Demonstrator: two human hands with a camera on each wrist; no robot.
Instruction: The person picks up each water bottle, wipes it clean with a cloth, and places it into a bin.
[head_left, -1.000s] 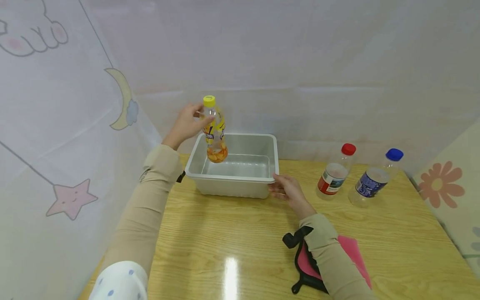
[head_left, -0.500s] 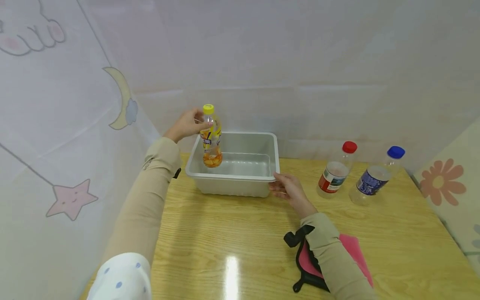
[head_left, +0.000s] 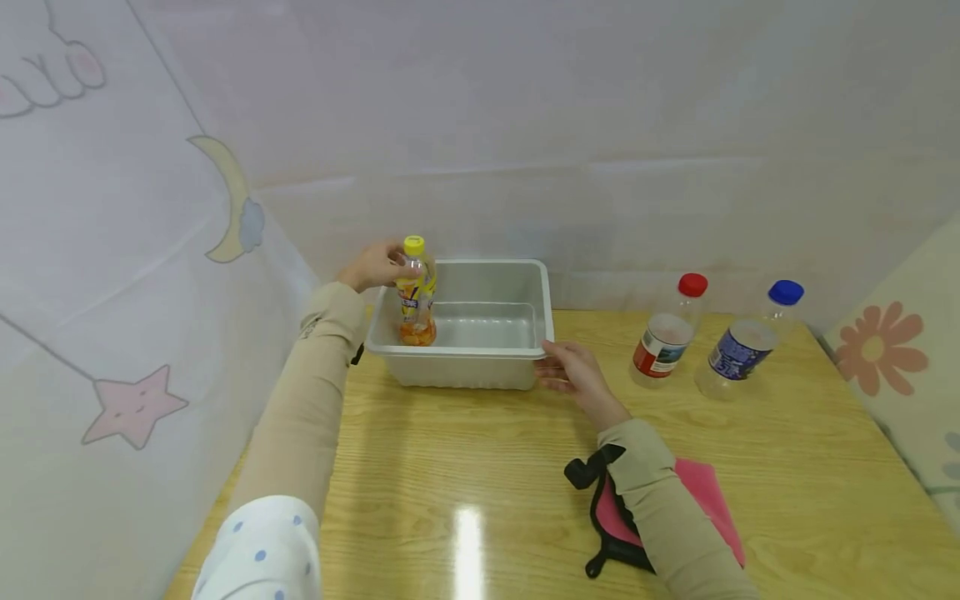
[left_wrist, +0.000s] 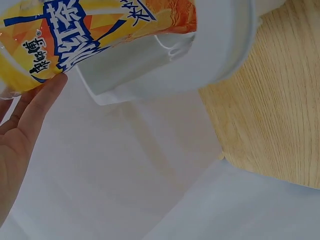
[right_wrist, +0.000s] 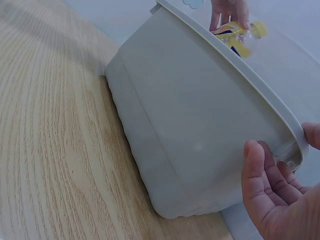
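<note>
My left hand (head_left: 377, 265) grips the upper part of a clear plastic drink bottle (head_left: 417, 302) with a yellow cap and a yellow-orange label. The bottle stands nearly upright, its lower part inside the left end of a grey plastic bin (head_left: 465, 367). In the left wrist view, fingers (left_wrist: 42, 102) lie against the bottle's label. At the bin's front right corner, my right hand (head_left: 576, 375) holds the rim, the thumb (right_wrist: 312, 134) on top and the other fingers below it, as the right wrist view shows.
To the right on the wooden table (head_left: 450, 450) stand a bottle with a red cap (head_left: 663, 343) and one with a blue cap (head_left: 742, 350). A pink and black item (head_left: 701, 500) lies partly under my right forearm. A pale printed cloth (head_left: 600, 125) hangs behind the bin.
My left hand has lowered the yellow-capped bottle into the bin and shifted it slightly left. The right hand stays at the bin's corner.
</note>
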